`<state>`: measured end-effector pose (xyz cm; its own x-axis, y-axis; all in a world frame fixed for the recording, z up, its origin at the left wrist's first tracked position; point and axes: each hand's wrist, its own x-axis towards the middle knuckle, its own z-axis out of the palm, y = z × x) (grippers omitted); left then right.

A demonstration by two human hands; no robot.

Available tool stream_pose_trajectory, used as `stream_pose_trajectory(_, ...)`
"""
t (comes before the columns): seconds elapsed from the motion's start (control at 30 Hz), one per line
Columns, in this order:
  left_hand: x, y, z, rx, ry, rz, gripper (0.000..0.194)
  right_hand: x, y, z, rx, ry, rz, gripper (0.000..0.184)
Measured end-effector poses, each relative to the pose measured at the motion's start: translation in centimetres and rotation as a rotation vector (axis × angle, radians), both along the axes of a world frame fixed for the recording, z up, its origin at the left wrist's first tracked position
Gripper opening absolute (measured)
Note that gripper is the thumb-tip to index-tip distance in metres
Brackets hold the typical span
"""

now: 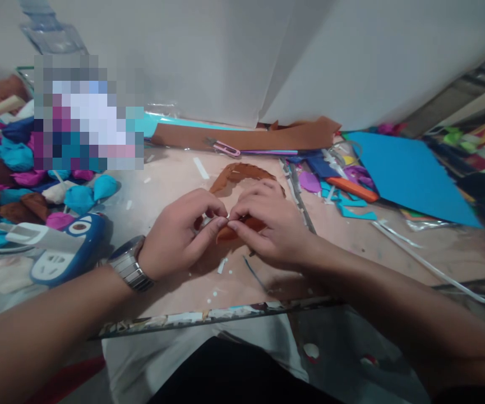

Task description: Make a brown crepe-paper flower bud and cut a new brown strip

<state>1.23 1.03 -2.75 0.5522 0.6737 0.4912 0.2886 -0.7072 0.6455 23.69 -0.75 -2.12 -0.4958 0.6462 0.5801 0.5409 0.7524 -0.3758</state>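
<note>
My left hand point(187, 227), with a metal-band watch point(132, 264) on its wrist, has thumb and forefinger pinched together. Against those fingertips, my right hand point(269, 221) pinches too. Whatever lies between the fingers is too small to make out; a little white shows by the left fingers. A curved brown strip point(242, 173) with a notched edge, like paper or felt, arcs on the table behind the hands. Part of a brown piece also shows just below the right fingers, and my right hand hides whether the two join.
Blue, pink and brown wrapped bundles point(17, 154) crowd the left, beside a blue-and-white power socket point(68, 252). Behind lie a long brown sheet point(242, 137) and a pink cutter point(226, 148). At right are an orange-handled tool point(354, 189), a blue sheet point(414, 177) and white strips point(431, 261).
</note>
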Motion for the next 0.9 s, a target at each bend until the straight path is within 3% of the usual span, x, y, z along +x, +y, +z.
stream_pose_trajectory(0.13, 0.01, -0.02, 0.25, -0.039, -0.034, 0.049, 0.009, 0.05, -0.02, 0.03, 0.006, -0.001, -0.004, 0.010)
stream_pose_trajectory(0.47, -0.13, 0.14, 0.21, 0.095, -0.038, 0.044, 0.012, 0.11, -0.03, -0.18, 0.018, 0.019, -0.068, 0.009)
stream_pose_trajectory(0.9, -0.04, 0.00, 0.30, 0.110, -0.005, 0.059, 0.008, 0.00, -0.14, -0.31, 0.034, 0.034, -0.154, 0.007)
